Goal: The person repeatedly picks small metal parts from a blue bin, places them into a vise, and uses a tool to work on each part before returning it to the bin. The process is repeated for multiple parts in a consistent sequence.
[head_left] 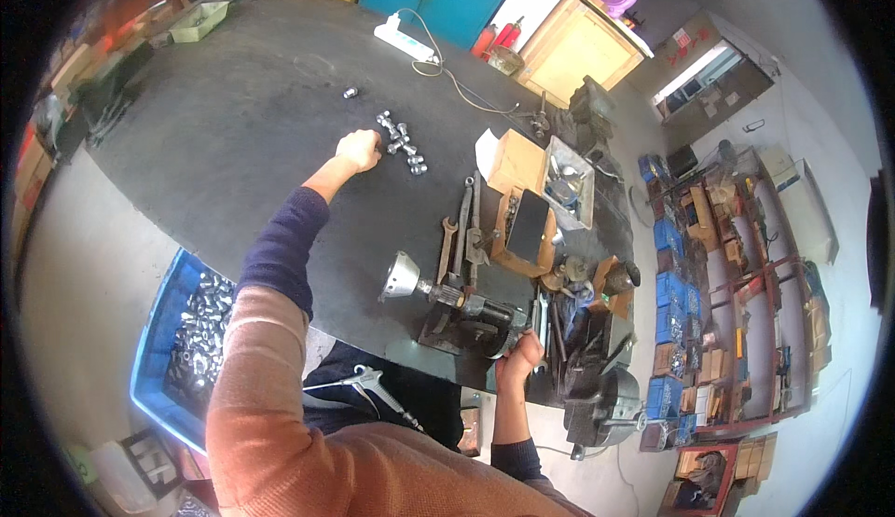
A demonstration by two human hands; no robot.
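My left hand (359, 151) is over the dark tabletop with its fingers curled in, just left of a loose group of shiny metal fittings (401, 138). Whatever its fingers may hold is hidden. A single fitting (351, 93) lies farther off. By the table's near edge lies a dark power tool (480, 312) with a silver cone-shaped head (401, 275) pointing left. My right hand (522, 358) is closed round its rear end, with the fingertips partly out of sight.
Wrenches (449, 242), cardboard boxes (518, 160) and a bench vise (601, 405) crowd the table's right side. A blue bin (149, 358) of metal fittings stands at lower left. An air blow gun (368, 382) is by the near edge. A power strip (403, 41) lies at the back.
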